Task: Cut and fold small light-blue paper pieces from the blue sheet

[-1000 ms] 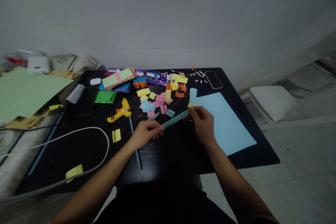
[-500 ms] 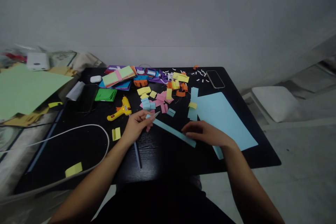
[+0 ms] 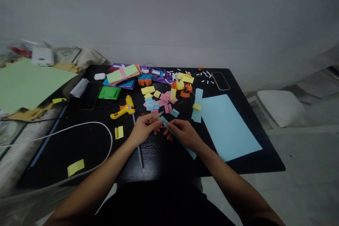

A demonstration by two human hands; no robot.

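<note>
At four o'clock from the glue gun (image 3: 124,109), your left hand (image 3: 143,129) and right hand (image 3: 185,135) have fingers pinching that blue strip (image 3: 191,153), yep.

A plain black garment (image 3: 164,204) is worn over the torso, seen below the near edge of the table (image 3: 156,173). The left hand (image 3: 146,126) and right hand (image 3: 185,134) are left bare, as are both slender forearms (image 3: 106,174). Below the table's right side, a dark sleeve (image 3: 266,222) is glimpsed.

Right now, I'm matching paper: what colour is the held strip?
The strip is light blue; head view.
</note>
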